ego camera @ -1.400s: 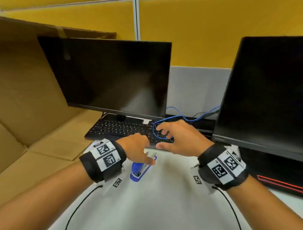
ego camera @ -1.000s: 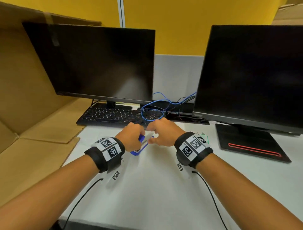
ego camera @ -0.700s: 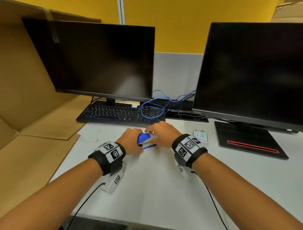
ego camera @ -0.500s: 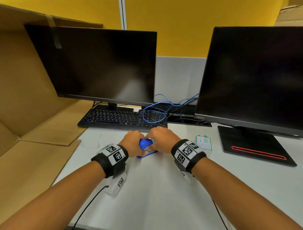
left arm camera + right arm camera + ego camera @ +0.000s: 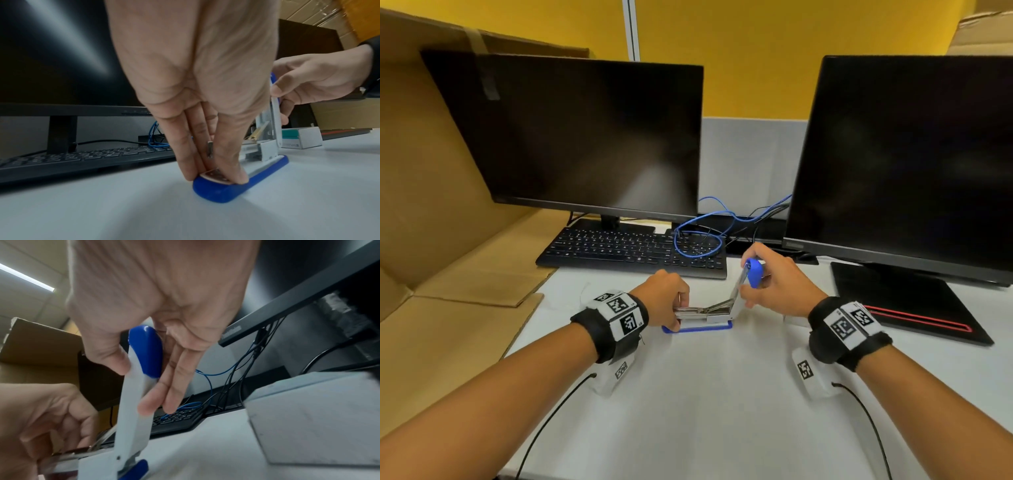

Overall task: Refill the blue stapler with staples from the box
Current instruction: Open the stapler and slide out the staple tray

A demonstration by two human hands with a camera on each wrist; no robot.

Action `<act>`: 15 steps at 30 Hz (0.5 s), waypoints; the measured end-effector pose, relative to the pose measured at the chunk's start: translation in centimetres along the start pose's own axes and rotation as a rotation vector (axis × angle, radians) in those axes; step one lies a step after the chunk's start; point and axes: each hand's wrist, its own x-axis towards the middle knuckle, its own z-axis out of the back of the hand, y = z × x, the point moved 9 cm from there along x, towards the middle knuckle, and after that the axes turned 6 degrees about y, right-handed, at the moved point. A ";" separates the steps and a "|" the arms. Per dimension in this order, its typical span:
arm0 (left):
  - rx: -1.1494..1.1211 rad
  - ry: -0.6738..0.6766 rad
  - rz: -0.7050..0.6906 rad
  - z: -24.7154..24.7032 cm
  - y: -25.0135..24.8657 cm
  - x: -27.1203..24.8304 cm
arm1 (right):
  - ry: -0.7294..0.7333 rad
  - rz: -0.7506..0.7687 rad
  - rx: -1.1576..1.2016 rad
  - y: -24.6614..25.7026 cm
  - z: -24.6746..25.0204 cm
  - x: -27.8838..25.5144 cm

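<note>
The blue stapler [image 5: 698, 328] lies on the white desk with its blue base flat and its lid swung up nearly vertical. My left hand [image 5: 676, 318] pinches the front end of the metal staple channel [image 5: 209, 149] between thumb and fingers, with the fingertips [image 5: 240, 178] down on the base [image 5: 222, 193]. My right hand [image 5: 753, 284] holds the raised white and blue lid [image 5: 144, 350] between thumb and fingers. The white and teal staple box [image 5: 302, 138] stands on the desk just beyond the stapler, behind my right hand in the head view.
A black keyboard [image 5: 630, 248] with a coiled blue cable [image 5: 698, 240] lies just beyond the hands. Two dark monitors [image 5: 585, 137] [image 5: 911, 164] stand behind, the right one on a black base [image 5: 893, 308]. Flattened cardboard [image 5: 448, 240] covers the left side.
The stapler was closed between both hands. My right hand has since swung the lid up, and my left hand has moved to the front end.
</note>
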 end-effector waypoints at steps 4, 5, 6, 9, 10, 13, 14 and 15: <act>0.001 0.022 -0.041 -0.2 -0.8 -0.5 | 0.035 -0.004 -0.068 -0.8 1.1 -1.6; 0.001 0.025 -0.055 -0.3 -0.8 -0.7 | 0.036 0.000 -0.111 -1.1 1.5 -2.1; 0.002 0.027 -0.064 -0.4 -0.8 -0.8 | 0.048 -0.003 -0.163 -1.4 1.7 -2.6; 0.003 0.031 -0.062 -0.6 -0.5 -1.2 | 0.178 -0.053 -0.344 -3.2 1.1 -4.8; 0.007 0.032 -0.062 -0.7 -0.4 -1.3 | 0.228 -0.082 -0.379 -3.8 0.5 -5.5; 0.019 0.039 -0.067 -0.8 -0.6 -1.5 | 0.278 -0.114 -0.415 -4.4 -0.4 -6.5; 0.021 0.045 -0.069 -0.9 -0.7 -1.5 | 0.277 -0.112 -0.430 -4.2 -0.5 -6.4; 0.027 0.050 -0.070 -0.9 -0.8 -1.6 | 0.279 -0.113 -0.444 -4.2 -0.5 -6.4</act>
